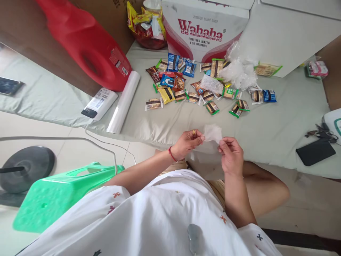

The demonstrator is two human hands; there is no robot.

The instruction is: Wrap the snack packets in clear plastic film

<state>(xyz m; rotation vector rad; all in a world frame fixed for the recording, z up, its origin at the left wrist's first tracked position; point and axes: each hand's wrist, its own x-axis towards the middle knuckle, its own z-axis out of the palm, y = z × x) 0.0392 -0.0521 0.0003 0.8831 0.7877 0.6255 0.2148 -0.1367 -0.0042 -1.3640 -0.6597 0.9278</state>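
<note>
Between my two hands is a small translucent plastic bag [213,133], pinched at both sides over the near edge of the covered table. My left hand [188,142] has its thumb and fingers closed on the bag's left edge. On the right edge, my right hand [231,153] grips a corner between thumb and fingers. Beyond them lie several small wrapped snack packets [212,107] in a loose pile. Crumpled clear plastic bags [239,73] rest on the pile's right side.
A white film roll [124,103], a white device [99,103] and a red jug [90,49] stand at left. Behind the packets are a Wahaha carton [205,32] and a bowl [150,42] of packets. A black wallet [315,152] and keys [321,133] lie right. A green stool [61,195] is below left.
</note>
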